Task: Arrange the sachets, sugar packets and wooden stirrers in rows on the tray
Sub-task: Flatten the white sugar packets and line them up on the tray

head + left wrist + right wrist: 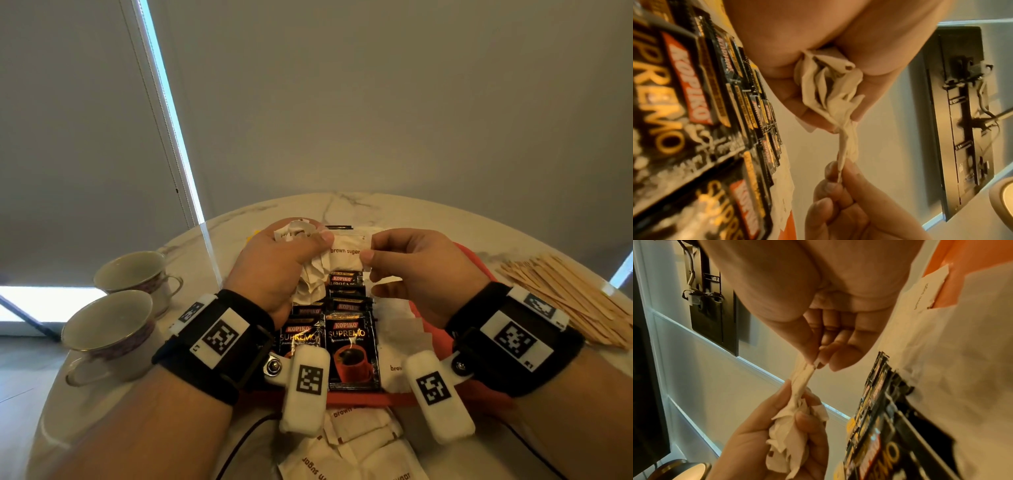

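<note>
Left hand (274, 263) fists a crumpled bunch of sugar packets (308, 274) above the tray (363, 399); right hand (414, 270) pinches one packet (346, 251) by its end. Risk: packets snag in the bunch, paper tears, sugar spills over the laid coffee sachets (352, 353)

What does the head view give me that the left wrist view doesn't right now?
Only the head view shows the two teacups, the pile of wooden stirrers on the marble table, the loose sugar packets in front of the tray, and the "brown sugar" print on the packet being pulled out. Only the left wrist view shows the dark wall-mounted panel and the bunch's crumpled underside. Both show the left hand gripping a bunch of sugar packets, the right hand pinching one packet, and the coffee sachets in rows.
</note>
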